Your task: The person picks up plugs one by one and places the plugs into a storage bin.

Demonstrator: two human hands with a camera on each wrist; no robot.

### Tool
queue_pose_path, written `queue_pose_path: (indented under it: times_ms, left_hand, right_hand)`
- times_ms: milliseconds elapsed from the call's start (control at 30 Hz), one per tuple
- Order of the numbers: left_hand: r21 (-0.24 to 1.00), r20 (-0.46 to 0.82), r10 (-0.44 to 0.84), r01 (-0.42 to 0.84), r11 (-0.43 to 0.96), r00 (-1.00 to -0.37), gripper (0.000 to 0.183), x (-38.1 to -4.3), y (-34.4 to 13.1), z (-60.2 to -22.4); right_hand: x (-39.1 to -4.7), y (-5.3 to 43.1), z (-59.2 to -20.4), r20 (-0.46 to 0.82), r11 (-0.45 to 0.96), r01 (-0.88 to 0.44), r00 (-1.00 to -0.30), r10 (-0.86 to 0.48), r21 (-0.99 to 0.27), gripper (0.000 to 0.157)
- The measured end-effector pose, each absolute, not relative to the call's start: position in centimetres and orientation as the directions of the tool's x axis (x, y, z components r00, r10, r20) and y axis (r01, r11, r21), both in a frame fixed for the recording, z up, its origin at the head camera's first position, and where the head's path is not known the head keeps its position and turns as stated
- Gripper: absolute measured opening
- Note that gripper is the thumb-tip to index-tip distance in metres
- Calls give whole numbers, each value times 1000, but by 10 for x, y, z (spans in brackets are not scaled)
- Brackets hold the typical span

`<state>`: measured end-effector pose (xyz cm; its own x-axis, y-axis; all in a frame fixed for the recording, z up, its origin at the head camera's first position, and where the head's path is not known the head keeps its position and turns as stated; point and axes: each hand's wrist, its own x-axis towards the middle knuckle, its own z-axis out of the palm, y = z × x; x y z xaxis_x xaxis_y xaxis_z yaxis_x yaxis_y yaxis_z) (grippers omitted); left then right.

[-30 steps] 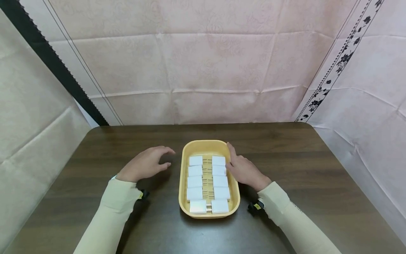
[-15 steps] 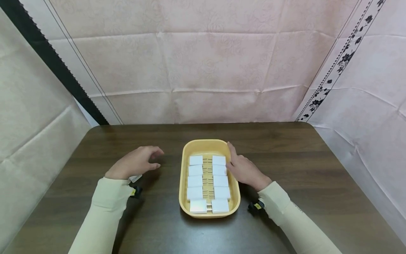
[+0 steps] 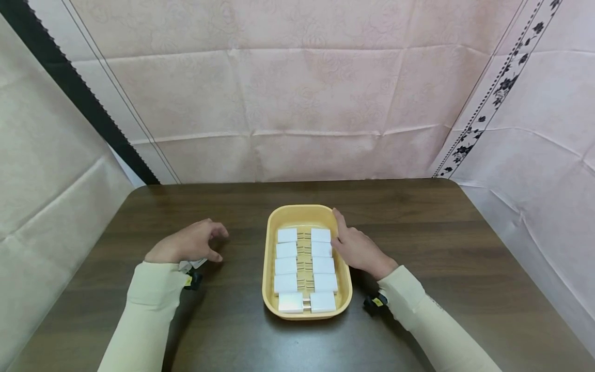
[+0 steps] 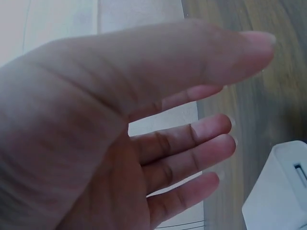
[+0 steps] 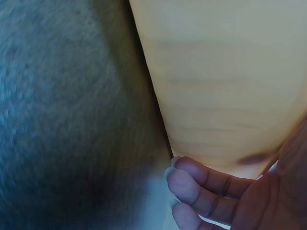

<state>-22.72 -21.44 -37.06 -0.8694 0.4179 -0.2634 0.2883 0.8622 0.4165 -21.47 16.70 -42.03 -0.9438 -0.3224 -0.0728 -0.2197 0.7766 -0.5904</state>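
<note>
In the head view, a yellow tray holds two rows of white blocks that look like plug chargers. Thin metal prongs show between the nearest pair. My right hand grips the tray's right rim, thumb over the inner side and index finger along the edge. In the right wrist view its other fingers curl against the outer wall. Left of the tray, my left hand hovers, loosely curved and holding nothing. A white block with a dark slot, seemingly a charger, shows beside it; from above the wrist mostly covers it.
The brown wooden table has rounded far corners. Pale cloth hangs behind it and at both sides. A dark band runs down the left side. Small black cameras sit at the wrists.
My left hand has moved left, away from the tray, and its fingers are slightly more bent. More of the white block shows by its wrist. Right hand and tray stay where they were.
</note>
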Motion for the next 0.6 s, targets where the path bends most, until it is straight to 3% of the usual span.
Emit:
queue_pose_path:
  times_ms: [600]
  left_hand:
    - [388, -388, 304, 145, 910, -870, 41, -230, -224, -376]
  right_hand:
    - [-216, 167, -422, -73, 781, -214, -946, -315, -587, 72]
